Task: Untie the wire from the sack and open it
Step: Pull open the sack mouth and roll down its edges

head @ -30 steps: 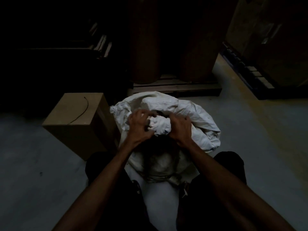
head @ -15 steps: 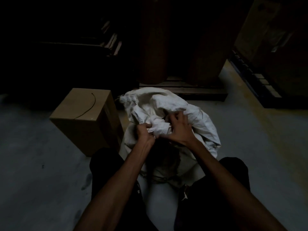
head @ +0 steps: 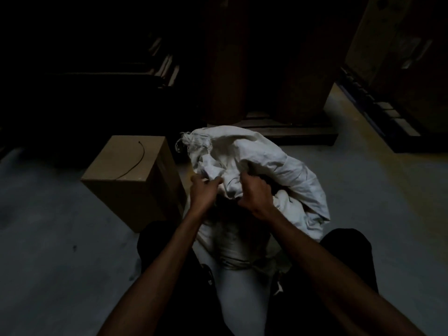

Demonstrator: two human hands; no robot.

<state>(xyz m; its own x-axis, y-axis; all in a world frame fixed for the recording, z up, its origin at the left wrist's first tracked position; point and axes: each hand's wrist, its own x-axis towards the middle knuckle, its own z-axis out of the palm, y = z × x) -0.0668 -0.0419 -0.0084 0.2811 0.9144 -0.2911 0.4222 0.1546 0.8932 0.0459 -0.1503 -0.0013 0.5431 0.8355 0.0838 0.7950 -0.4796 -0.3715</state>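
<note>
A white cloth sack (head: 274,163) stands on the floor between my knees, its loose top flopped away from me and to the right. My left hand (head: 202,194) pinches the sack's cloth at the left of the bunched mouth. My right hand (head: 255,195) is closed on a fold of the sack just to the right. A dark gap shows between my hands. A thin dark wire (head: 135,163) lies curved on top of the cardboard box, apart from the sack. The scene is very dim.
A brown cardboard box (head: 132,187) stands on the grey floor (head: 48,251) just left of the sack. Beyond the sack, tall brown rolls (head: 226,69) stand on a wooden pallet (head: 291,132). Dark shelving (head: 392,112) runs along the right.
My hands have shifted from squeezing the bunched top together to pulling folds apart. The sack's top has spread and flopped farther back. The wire stays on the box.
</note>
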